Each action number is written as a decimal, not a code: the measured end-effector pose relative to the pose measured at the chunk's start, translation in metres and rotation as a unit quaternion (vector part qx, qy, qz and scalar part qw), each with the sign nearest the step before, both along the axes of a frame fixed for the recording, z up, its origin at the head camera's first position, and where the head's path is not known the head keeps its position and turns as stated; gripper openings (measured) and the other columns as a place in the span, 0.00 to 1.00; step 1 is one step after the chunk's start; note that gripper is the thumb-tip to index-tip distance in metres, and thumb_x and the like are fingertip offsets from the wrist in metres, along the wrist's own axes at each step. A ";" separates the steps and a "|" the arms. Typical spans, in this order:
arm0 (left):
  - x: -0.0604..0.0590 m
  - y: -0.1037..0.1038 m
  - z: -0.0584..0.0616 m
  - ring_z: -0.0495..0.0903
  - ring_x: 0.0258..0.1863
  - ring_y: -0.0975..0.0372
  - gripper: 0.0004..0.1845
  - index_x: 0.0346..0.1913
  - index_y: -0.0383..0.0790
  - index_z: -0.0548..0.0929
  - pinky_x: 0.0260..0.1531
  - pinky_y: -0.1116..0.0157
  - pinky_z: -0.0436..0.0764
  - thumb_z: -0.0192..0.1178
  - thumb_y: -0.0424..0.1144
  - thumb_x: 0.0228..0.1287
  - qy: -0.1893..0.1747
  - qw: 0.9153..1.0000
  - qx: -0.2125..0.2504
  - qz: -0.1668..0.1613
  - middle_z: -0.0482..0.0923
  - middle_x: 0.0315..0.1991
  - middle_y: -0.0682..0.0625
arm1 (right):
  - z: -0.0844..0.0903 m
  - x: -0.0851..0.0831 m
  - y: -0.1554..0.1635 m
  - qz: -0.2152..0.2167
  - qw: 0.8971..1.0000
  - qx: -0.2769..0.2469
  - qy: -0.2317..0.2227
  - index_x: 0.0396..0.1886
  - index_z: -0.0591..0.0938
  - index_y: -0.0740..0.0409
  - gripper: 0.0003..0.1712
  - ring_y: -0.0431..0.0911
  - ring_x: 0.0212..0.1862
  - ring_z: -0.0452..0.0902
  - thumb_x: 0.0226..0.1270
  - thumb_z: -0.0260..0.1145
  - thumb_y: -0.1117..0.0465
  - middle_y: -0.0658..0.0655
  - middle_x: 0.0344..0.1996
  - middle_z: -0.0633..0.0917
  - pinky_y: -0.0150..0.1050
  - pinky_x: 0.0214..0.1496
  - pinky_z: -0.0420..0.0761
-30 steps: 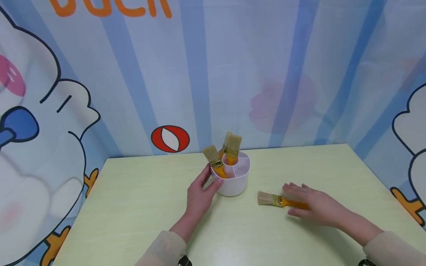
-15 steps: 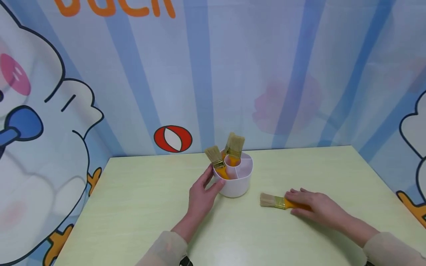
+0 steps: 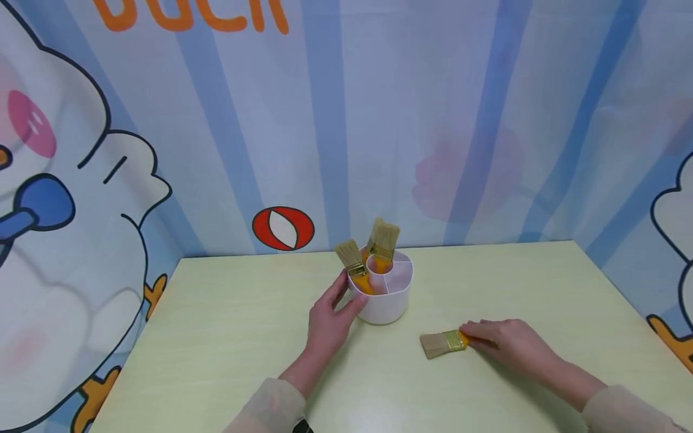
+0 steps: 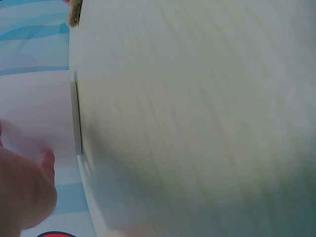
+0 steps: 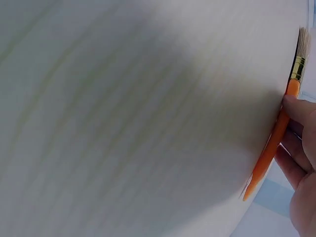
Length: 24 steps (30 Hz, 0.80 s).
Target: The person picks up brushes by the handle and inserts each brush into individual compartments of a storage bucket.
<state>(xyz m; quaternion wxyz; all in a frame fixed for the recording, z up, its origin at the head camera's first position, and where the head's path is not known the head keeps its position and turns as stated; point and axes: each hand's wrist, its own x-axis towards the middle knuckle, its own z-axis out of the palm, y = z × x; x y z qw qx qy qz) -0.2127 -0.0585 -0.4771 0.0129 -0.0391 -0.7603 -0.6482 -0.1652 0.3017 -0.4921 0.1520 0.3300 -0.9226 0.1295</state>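
A whitish, round desk organizer [image 3: 385, 309] with divided compartments stands on the table near its back edge. My left hand [image 3: 327, 325] grips its left side, thumb at the front and fingers behind; the left wrist view shows fingertips against the smooth organizer wall [image 4: 37, 101]. Several paintbrushes lean in the organizer, bristles up: one paintbrush [image 3: 352, 260] tilts left, others [image 3: 384, 240] rise at the back and centre. To the right, my right hand [image 3: 511, 346] pinches the orange handle of another paintbrush [image 3: 443, 343], bristles pointing left. In the right wrist view that handle [image 5: 273, 143] lies between thumb and fingers, close over the table.
The pale wood-grain table [image 3: 238, 337] ends at the back against a blue striped cartoon backdrop [image 3: 368, 120]. A red and white oval [image 3: 283, 228] is printed there, left of the organizer. A white cartoon figure [image 3: 59, 288] covers the backdrop at left.
My right hand has gone from lying spread over the paintbrush to pinching its handle. The brush has turned slightly, bristles nearer me. My left hand stays on the organizer.
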 end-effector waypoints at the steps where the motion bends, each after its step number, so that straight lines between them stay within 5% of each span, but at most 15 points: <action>1: 0.000 0.000 -0.001 0.69 0.79 0.52 0.39 0.83 0.49 0.67 0.66 0.55 0.82 0.71 0.48 0.74 0.002 1.000 -0.001 -0.001 0.69 0.80 0.51 | 0.000 0.000 -0.001 0.001 1.000 0.005 0.008 0.52 0.93 0.56 0.20 0.52 0.42 0.93 0.58 0.82 0.66 0.55 0.45 0.94 0.47 0.41 0.92; 8: 0.000 -0.001 -0.004 0.69 0.78 0.52 0.39 0.82 0.50 0.68 0.66 0.55 0.81 0.71 0.48 0.73 0.005 1.000 0.000 -0.002 0.70 0.79 0.52 | 0.001 0.003 -0.008 -0.008 1.000 0.002 0.007 0.49 0.94 0.56 0.18 0.46 0.40 0.93 0.57 0.82 0.67 0.52 0.41 0.94 0.43 0.38 0.92; 16: 0.000 -0.002 -0.001 0.68 0.79 0.52 0.39 0.83 0.51 0.67 0.66 0.55 0.82 0.71 0.48 0.73 0.004 1.000 0.004 -0.007 0.69 0.79 0.53 | 0.017 -0.001 -0.020 -0.076 0.987 -0.117 -0.080 0.50 0.94 0.55 0.17 0.46 0.42 0.93 0.61 0.81 0.69 0.52 0.43 0.94 0.37 0.41 0.92; 19: 0.000 -0.003 -0.002 0.69 0.79 0.52 0.39 0.83 0.51 0.67 0.66 0.55 0.82 0.71 0.48 0.73 0.005 1.000 0.004 -0.007 0.70 0.79 0.53 | 0.028 -0.004 -0.027 -0.086 0.966 -0.201 -0.141 0.53 0.93 0.58 0.16 0.43 0.43 0.92 0.65 0.78 0.68 0.56 0.45 0.94 0.33 0.41 0.91; 24: -0.001 -0.003 -0.003 0.69 0.79 0.52 0.39 0.83 0.52 0.67 0.66 0.56 0.82 0.70 0.49 0.74 0.005 1.000 0.003 -0.009 0.69 0.80 0.53 | 0.049 -0.011 -0.040 -0.116 0.904 -0.333 -0.241 0.59 0.90 0.62 0.18 0.36 0.44 0.91 0.73 0.75 0.61 0.61 0.48 0.93 0.32 0.44 0.90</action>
